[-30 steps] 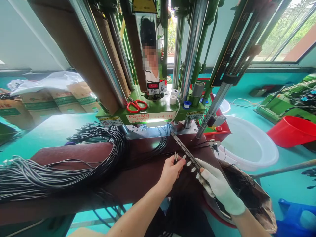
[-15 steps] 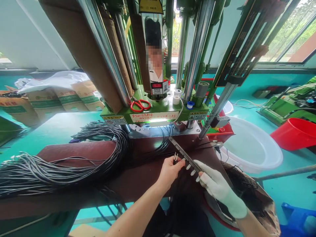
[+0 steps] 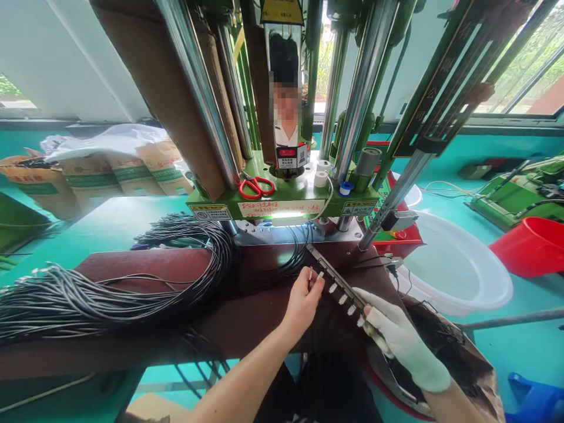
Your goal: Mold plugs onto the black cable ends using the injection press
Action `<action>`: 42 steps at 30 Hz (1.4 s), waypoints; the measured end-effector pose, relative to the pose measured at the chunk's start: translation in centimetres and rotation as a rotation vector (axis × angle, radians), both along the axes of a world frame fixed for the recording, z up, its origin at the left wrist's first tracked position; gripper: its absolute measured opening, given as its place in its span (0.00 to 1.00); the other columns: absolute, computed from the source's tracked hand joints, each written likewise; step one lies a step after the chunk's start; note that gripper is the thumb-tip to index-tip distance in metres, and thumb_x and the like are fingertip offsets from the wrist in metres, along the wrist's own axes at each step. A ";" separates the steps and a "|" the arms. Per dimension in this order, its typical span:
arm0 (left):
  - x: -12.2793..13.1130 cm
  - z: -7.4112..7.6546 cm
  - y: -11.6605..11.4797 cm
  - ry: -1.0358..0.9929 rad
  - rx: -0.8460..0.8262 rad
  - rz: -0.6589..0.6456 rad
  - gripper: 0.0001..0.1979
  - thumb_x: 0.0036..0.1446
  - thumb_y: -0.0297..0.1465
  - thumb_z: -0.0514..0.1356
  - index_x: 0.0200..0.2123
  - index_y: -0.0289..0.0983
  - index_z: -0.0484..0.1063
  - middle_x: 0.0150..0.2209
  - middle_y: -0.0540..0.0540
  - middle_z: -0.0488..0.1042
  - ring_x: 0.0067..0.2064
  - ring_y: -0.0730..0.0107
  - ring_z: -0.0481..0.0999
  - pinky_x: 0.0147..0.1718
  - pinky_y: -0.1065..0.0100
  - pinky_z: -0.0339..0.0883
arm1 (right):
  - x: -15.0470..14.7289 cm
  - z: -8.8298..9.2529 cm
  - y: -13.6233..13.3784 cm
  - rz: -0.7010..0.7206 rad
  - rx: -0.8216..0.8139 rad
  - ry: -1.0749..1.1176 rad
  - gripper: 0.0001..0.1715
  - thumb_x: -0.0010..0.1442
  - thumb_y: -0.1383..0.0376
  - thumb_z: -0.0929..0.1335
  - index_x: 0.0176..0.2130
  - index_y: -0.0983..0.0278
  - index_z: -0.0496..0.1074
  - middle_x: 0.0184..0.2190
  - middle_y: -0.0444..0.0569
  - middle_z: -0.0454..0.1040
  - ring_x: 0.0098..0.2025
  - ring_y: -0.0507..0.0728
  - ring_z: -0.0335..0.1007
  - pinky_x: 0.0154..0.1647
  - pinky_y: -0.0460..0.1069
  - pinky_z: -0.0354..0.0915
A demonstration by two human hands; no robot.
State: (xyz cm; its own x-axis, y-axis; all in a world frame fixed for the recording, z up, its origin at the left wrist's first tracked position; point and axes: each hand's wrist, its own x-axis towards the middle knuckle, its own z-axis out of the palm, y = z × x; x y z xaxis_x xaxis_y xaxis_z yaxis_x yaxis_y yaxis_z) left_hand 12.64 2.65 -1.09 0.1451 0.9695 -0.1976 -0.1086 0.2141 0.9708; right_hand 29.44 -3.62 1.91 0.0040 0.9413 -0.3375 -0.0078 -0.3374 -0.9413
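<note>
A long dark metal bar (image 3: 337, 276) slants over the brown bench, with several small silver connectors (image 3: 342, 299) along its lower edge. Around its near right end, my right hand (image 3: 396, 335), in a white glove with bare fingertips, is closed. My bare left hand (image 3: 304, 296) is pinched on a small cable connector (image 3: 311, 274) beside the bar's upper part. Its fingers partly hide the connector. Black cables hang below the bar, hard to make out against the dark background.
A thick bundle of black cables (image 3: 132, 302) covers the bench's left side. Behind the bench (image 3: 247, 329) stands a green press (image 3: 282, 200) with red-handled scissors (image 3: 256, 187) on it. A white tub (image 3: 458, 264) and red bucket (image 3: 529, 247) are at the right.
My left hand has shifted slightly up and away from the bar's connector row, still pinching a connector. My right hand and the bar appear slightly further right as the whole view shifts.
</note>
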 end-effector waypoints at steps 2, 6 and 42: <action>0.0 -0.1 0.0 0.011 0.039 -0.009 0.13 0.49 0.39 0.58 0.26 0.38 0.58 0.18 0.59 0.53 0.18 0.83 0.49 0.17 0.77 0.45 | -0.1 0.1 0.0 0.004 -0.010 0.010 0.36 0.54 0.52 0.66 0.55 0.72 0.62 0.19 0.43 0.65 0.12 0.43 0.47 0.08 0.41 0.39; -0.2 -0.2 0.1 0.024 0.042 -0.006 0.13 0.47 0.38 0.60 0.24 0.37 0.61 0.17 0.59 0.53 0.18 0.83 0.49 0.17 0.76 0.44 | -0.1 -0.2 0.0 -0.009 0.004 0.001 0.35 0.53 0.53 0.66 0.54 0.70 0.63 0.21 0.46 0.66 0.15 0.45 0.52 0.09 0.41 0.42; -2.0 -0.3 1.7 0.158 0.112 -0.080 0.15 0.50 0.39 0.55 0.18 0.37 0.59 0.17 0.56 0.52 0.20 0.79 0.49 0.19 0.73 0.42 | 1.3 -1.8 0.4 0.217 0.125 -0.227 0.32 0.58 0.53 0.62 0.57 0.67 0.61 0.26 0.48 0.70 0.23 0.51 0.56 0.26 0.49 0.59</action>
